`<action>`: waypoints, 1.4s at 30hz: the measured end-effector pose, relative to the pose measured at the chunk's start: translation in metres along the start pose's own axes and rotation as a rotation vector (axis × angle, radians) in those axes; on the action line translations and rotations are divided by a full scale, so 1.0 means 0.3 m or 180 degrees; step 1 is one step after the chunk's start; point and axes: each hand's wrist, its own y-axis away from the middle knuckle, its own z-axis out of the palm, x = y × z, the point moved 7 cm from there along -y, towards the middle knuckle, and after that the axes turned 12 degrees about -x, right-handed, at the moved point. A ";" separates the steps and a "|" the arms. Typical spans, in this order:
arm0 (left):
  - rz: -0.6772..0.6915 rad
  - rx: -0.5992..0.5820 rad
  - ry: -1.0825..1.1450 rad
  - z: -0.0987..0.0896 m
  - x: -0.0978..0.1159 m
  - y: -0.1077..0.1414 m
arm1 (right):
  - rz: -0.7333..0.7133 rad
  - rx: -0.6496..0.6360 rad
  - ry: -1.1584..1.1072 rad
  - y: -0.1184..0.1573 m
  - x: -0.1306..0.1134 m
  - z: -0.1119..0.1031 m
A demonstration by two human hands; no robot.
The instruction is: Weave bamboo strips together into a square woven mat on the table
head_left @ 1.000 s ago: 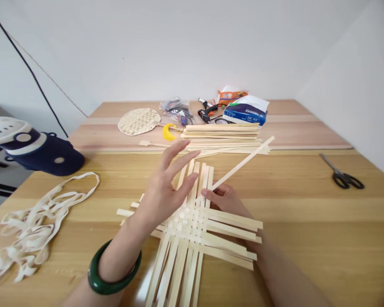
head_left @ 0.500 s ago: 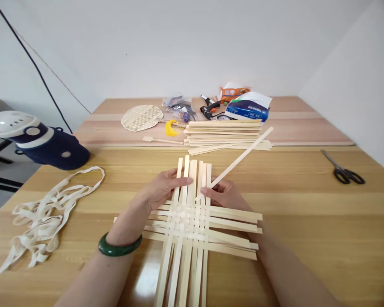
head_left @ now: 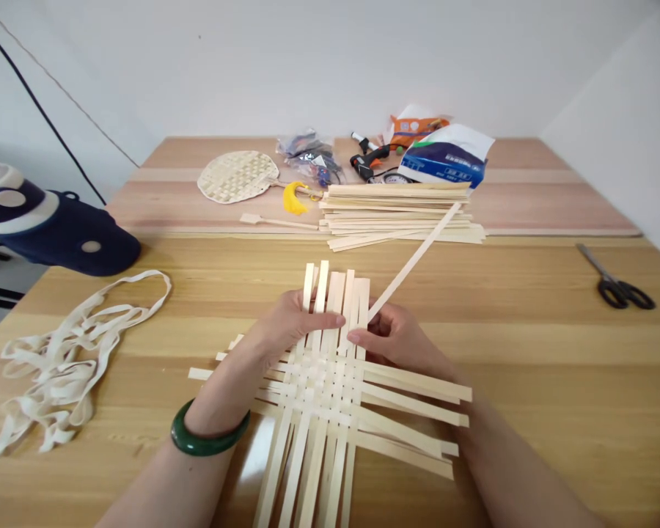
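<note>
"Where's the weave?"

"Lower middle of the frame: a woven strip mat point(head_left: 322, 392), flat on the counter point(head_left: 533, 330)."

"And the hands?"

"My left hand point(head_left: 300, 320) is narrow, curved over the mat's top edge. My right hand point(head_left: 390, 339) curls just beside it, touching the end of a long loose strip point(head_left: 412, 265). I can't tell whether either grips."

"What's nearby?"

"A stack of strips point(head_left: 396, 213), upper middle; scissors point(head_left: 616, 282), far right."

Craft room: bamboo strips point(head_left: 396, 213), glue gun point(head_left: 368, 160)
</note>
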 end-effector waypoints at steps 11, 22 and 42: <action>0.0249 0.0424 0.0070 -0.029 0.039 0.017 | -0.0391 0.0384 -0.0590 0.020 -0.055 -0.073; 0.0307 0.0537 0.0192 -0.082 0.046 0.021 | -0.0958 0.0836 0.0257 0.051 -0.126 -0.069; 0.0051 -0.0164 0.0224 -0.053 0.025 0.009 | -0.1454 0.0450 0.0222 0.050 -0.127 -0.079</action>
